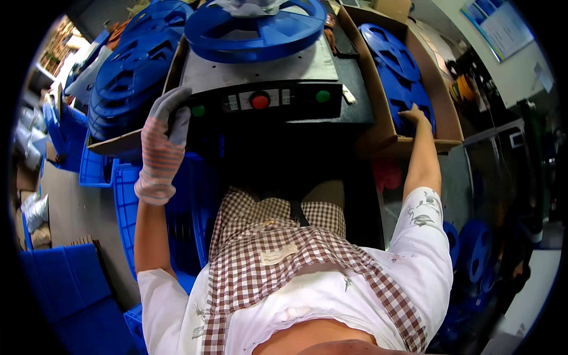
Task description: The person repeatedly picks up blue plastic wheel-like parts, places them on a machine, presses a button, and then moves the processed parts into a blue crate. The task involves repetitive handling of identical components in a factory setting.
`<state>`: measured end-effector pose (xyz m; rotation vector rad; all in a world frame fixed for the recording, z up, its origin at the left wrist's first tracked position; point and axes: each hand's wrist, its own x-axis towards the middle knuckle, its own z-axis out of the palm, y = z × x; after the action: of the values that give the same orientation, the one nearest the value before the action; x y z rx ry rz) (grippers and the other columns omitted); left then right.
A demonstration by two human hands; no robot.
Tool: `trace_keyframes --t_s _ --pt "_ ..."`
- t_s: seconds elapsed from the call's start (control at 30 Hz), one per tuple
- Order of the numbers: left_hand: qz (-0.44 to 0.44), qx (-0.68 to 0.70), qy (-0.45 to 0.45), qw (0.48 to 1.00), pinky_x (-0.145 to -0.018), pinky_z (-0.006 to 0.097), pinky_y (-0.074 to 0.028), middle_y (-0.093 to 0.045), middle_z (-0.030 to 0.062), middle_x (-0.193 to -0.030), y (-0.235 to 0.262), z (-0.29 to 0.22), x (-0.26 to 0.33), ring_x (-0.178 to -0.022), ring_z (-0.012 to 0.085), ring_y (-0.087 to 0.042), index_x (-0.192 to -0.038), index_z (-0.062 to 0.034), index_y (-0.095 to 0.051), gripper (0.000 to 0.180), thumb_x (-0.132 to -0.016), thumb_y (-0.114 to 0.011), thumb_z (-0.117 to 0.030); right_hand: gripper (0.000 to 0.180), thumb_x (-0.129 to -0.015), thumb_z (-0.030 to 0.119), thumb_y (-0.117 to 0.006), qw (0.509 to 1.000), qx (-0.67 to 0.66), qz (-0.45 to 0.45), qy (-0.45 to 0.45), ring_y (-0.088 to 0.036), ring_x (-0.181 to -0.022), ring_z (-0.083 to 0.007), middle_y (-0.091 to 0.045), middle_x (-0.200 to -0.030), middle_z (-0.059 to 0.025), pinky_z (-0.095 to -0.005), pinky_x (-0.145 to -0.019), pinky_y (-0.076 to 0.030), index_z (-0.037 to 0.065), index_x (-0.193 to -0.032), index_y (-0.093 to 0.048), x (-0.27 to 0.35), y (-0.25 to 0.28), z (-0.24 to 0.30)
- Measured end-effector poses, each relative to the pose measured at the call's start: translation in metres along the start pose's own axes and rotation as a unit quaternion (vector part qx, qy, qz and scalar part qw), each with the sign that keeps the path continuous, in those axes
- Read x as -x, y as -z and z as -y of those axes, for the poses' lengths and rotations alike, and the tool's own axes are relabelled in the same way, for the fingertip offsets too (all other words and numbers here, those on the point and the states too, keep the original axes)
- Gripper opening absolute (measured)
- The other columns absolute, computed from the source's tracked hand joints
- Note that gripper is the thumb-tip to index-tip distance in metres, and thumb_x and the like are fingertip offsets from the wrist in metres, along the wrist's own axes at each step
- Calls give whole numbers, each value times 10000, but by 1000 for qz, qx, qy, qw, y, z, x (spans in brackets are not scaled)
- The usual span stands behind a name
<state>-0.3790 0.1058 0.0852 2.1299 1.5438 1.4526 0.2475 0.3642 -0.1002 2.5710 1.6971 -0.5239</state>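
Observation:
My left hand (161,145), in a striped knit glove with grey fingers, is at the left front corner of a machine. Its fingers are stretched out and its thumb is apart, beside a green button (198,110), with nothing held. My bare right hand (416,115) reaches into the cardboard box on the right. There its fingers close on the near part of a blue plastic reel disc (408,97); the fingertips are partly hidden. Another blue reel disc (390,50) lies farther back in that box. On the machine's metal top sits a large blue reel (254,35) with clear plastic at its hub.
The machine's black front panel has a red button (259,101) in the middle and a second green button (322,96). Stacked blue reels (133,77) fill a box on the left. Blue crates (127,207) stand below my left arm. The right box's cardboard wall (447,94) borders my right forearm.

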Motion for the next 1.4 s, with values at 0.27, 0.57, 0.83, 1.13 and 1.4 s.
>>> trace_keyframes --t_s 0.27,0.57,0.83,1.13,1.4 --pt "49 -96 -76 991 -895 323 -478 -616 142 -1122 -11 7 -53 -1045 251 -596 -1133 -17 -603 284 -849 -604 -6 888 -675 416 -721 999 19 16 -43 -393 -1293 -338 -367 -1426 -201 -436 -1062 -331 36 -1389 -355 -11 29 -21" --pt "97 -200 -180 958 -949 368 -456 -562 153 -1228 -20 9 -98 -1143 277 -544 -1256 -55 -521 432 -837 -625 -29 982 -640 361 -716 997 12 65 -30 -407 -1284 -360 -389 -1399 -253 -405 -1054 -336 54 -1451 -254 1 49 -35" --pt "202 -425 -218 855 -894 388 -450 -617 114 -1063 -40 58 -119 -982 287 -594 -1225 -84 -511 417 -857 -625 -243 656 -720 337 -636 995 31 11 90 -608 -984 -237 -623 -1107 -173 -328 -877 -466 71 -1304 -503 69 152 19" --pt "64 -286 -343 892 -693 365 -487 -614 121 -906 14 55 -131 -781 279 -596 -1071 -42 -571 224 -882 -502 -138 490 -810 233 -610 934 -219 -120 257 -585 -904 -164 -624 -1016 -107 -267 -824 -446 64 -1265 -544 201 149 -19" --pt "138 -87 103 981 -661 308 -503 -605 89 -819 245 55 102 -729 215 -598 -1136 -58 -562 262 -886 -501 -109 590 -798 345 -592 614 -678 145 377 -469 -1047 -241 -494 -1089 -154 -382 -968 -336 -80 -1187 -465 321 82 36"
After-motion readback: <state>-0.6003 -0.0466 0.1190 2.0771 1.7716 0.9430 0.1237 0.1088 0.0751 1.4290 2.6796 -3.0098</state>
